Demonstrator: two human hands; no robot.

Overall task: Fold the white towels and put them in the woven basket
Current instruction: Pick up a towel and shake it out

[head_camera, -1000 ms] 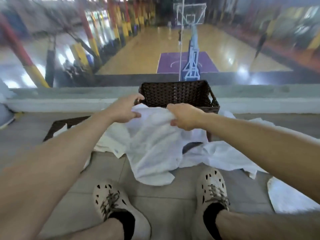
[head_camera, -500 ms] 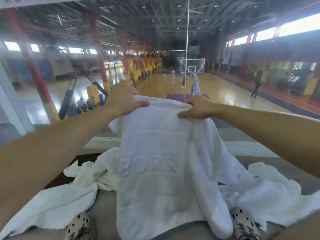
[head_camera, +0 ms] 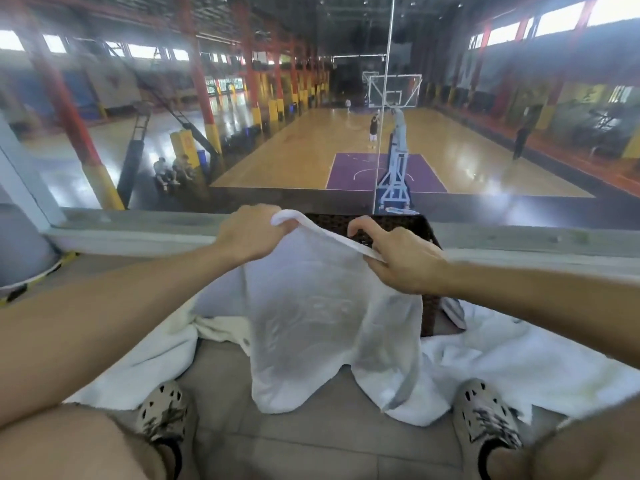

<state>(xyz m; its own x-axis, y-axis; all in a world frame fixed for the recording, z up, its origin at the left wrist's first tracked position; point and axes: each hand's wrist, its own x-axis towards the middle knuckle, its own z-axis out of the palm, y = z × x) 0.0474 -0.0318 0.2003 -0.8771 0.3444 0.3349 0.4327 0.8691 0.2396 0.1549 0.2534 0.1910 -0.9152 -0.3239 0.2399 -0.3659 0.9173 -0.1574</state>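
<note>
A person seated above a basketball court holds a white towel (head_camera: 311, 320) up by its top edge, the left hand (head_camera: 247, 237) clenched on one corner and the right hand (head_camera: 403, 259) pinching the other. The woven basket (head_camera: 394, 225) sits just behind the grip (mostly hidden by the cloth). Below and to either side, more loose towels (head_camera: 491, 368) lie unfolded on the floor; folding appears barely begun.

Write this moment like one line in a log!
step: unfolding | left hand: grips towel | right hand: grips towel | basket: behind towel | folded: not yet
</note>
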